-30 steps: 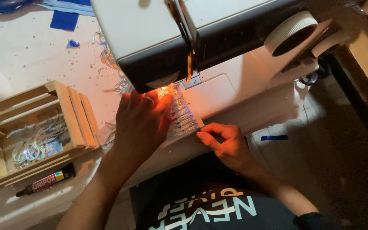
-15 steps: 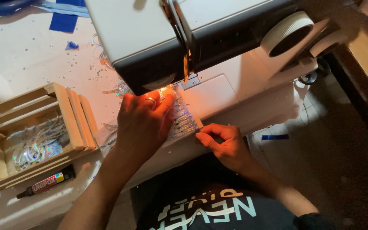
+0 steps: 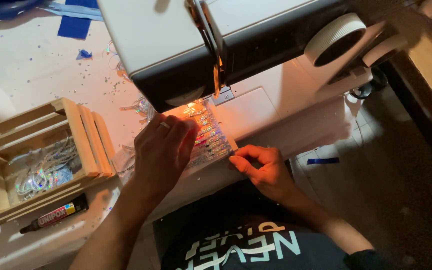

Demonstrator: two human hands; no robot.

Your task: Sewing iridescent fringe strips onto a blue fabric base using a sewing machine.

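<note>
Both hands lie on the bed of a white sewing machine (image 3: 186,45), seen from the head camera looking straight down. The left hand (image 3: 163,150) comes in from the lower left on a bare forearm, palm down and fingers spread flat, pressing on a strip of shiny sequin fabric (image 3: 211,137); a ring shows on one finger. It grips nothing, only holds the fabric flat. The right hand (image 3: 263,167) reaches in from the lower right, wrist bent, fingers curled, with thumb and forefinger closed at the near right corner of the strip; whether they truly pinch the edge or merely press on it is hard to tell in this dim light.

The strip lies between the two hands, its long axis running away from the person and slightly to the left, so that its far end points at the needle (image 3: 220,80), where the machine's lamp lights it orange. Its near end reaches the front edge of the machine bed.

On the bench (image 3: 36,65) to the left of the machine stands a slatted wooden crate (image 3: 83,135) with more glittery trim inside. A black tube of glue (image 3: 56,219) lies just in front of the crate. Blue fabric scraps (image 3: 76,25) and loose sequins are scattered on the far part of the bench. The machine's round handwheel (image 3: 333,40) is at its right end.
</note>
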